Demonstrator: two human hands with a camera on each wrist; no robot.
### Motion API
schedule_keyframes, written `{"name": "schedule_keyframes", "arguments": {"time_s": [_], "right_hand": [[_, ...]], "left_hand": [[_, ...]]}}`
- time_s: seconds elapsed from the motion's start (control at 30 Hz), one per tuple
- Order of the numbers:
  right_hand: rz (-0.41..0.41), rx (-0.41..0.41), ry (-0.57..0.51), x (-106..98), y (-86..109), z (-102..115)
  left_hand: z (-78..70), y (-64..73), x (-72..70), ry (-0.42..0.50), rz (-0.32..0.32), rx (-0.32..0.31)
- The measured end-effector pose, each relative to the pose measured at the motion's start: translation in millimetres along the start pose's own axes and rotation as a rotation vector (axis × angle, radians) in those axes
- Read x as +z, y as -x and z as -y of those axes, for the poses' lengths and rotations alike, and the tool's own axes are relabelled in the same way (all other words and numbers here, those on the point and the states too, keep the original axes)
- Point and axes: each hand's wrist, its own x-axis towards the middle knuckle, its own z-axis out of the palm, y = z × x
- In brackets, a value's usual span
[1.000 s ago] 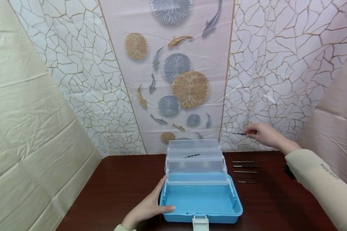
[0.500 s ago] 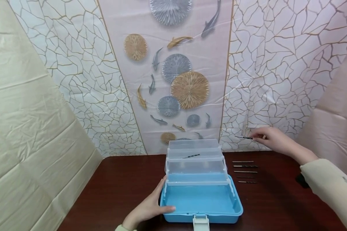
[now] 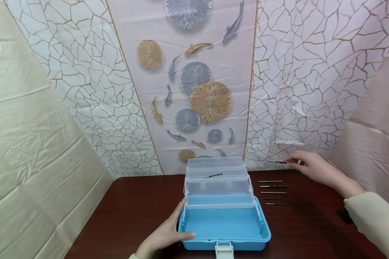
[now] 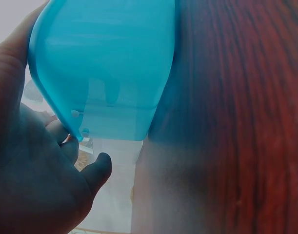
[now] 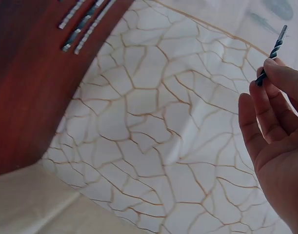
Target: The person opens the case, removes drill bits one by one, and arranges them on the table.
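Observation:
My right hand (image 3: 308, 166) pinches a drill bit (image 5: 276, 48) between thumb and fingertips, above the table's back right. In the right wrist view its pale shank points up and away, and its dark spiral end lies at the fingertips. A blue toolbox (image 3: 227, 246) with translucent fold-out trays (image 3: 218, 187) stands raised and open at centre. My left hand (image 3: 166, 230) holds the box's left side, thumb over the rim. In the left wrist view the left hand (image 4: 36, 161) lies along the blue wall. One drill bit (image 3: 213, 176) rests in an upper tray.
Several drill bits (image 3: 273, 186) lie in a row on the dark wooden table (image 3: 133, 208), right of the toolbox. A white latch (image 3: 224, 250) hangs at the box front. A patterned cloth (image 3: 298, 90) hangs behind the table. A small black object (image 3: 344, 216) is partly hidden by the right sleeve.
My right hand has moved right and down with the drill bit, toward the table's back edge. The left hand keeps its place on the box. The head view has shifted slightly.

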Motion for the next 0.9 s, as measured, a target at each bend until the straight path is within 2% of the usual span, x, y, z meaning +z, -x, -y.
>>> {"name": "schedule_keyframes", "arguments": {"time_s": [0.13, 0.33, 0.7, 0.9], "right_hand": [[-0.006, -0.007, -0.007, 14.6, 13.5, -3.1], [0.056, -0.006, -0.057, 40.6, 32.6, -10.9], [0.145, 0.037, -0.117, 82.7, 53.2, -19.9], [0.183, 0.029, -0.122, 101.3, 66.5, -26.5]], "left_hand": [[-0.8, -1.2, 0.2, -0.006, -0.001, -0.001], [-0.1, -0.5, 0.7, -0.004, -0.002, -0.007], [-1.0, 1.2, -0.1, 0.007, 0.005, -0.007], [-0.4, 1.0, -0.9, -0.002, 0.003, -0.005]]}}
